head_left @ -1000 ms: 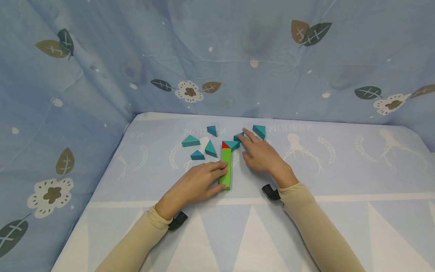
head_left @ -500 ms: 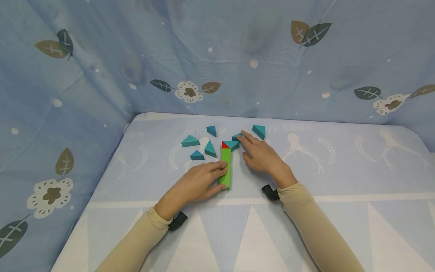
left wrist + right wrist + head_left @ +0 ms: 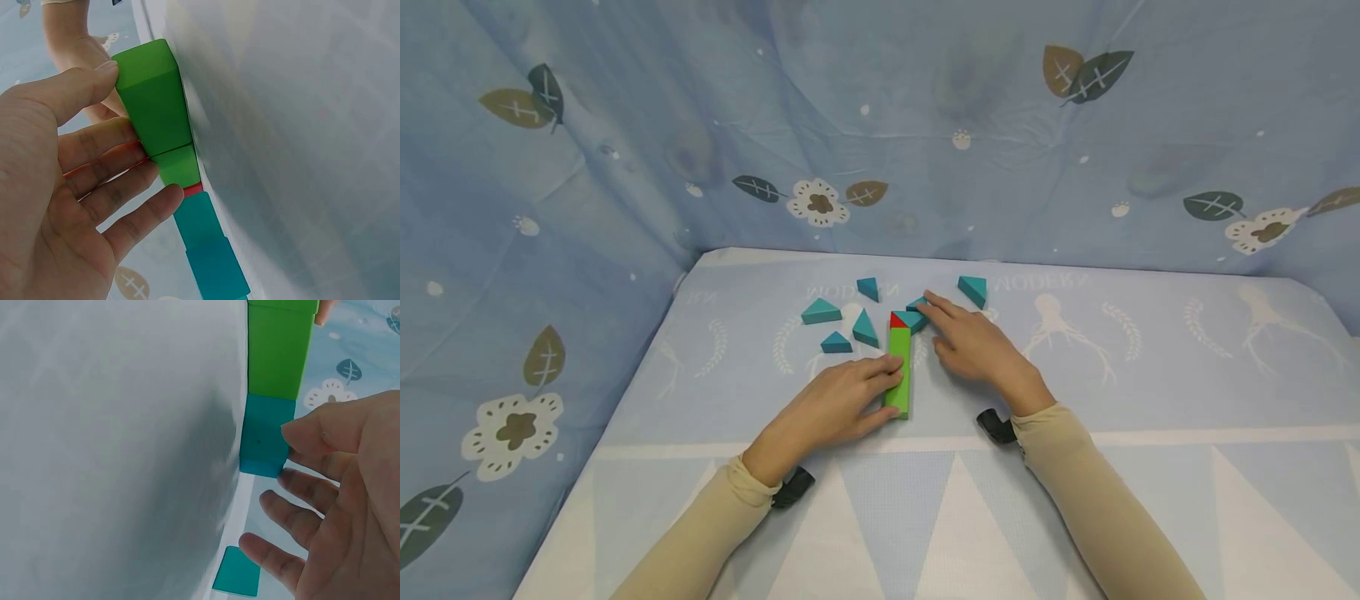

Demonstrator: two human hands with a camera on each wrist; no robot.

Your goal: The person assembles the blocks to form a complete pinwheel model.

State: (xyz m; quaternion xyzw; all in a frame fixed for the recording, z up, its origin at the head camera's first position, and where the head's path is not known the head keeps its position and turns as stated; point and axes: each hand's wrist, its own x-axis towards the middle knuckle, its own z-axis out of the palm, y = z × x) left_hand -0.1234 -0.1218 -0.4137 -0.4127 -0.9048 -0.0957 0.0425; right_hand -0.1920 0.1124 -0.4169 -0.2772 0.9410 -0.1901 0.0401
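Observation:
Green blocks (image 3: 898,346) lie end to end in an upright strip; a seam between them shows in the left wrist view. At their far end sits a small red triangle block (image 3: 897,321), with a teal triangle block (image 3: 913,318) against its right. Behind that one lies a smaller blue-teal triangle block (image 3: 915,304). My left hand (image 3: 838,402) rests along the strip's left side, thumb at the near end, fingers extended. My right hand (image 3: 977,343) touches the blue-teal block with its extended fingertips, which hide part of it.
Left of the strip lie several loose triangle blocks, among them a teal one (image 3: 865,329), a wide one (image 3: 821,312) and a small blue one (image 3: 868,288). Another teal triangle (image 3: 973,290) lies behind my right hand. A patterned cloth wall (image 3: 925,208) borders the table's back.
The blue-teal block has slid a short way left, along the back of the teal triangle, with my right fingertips following it. My left hand and the green strip have stayed put.

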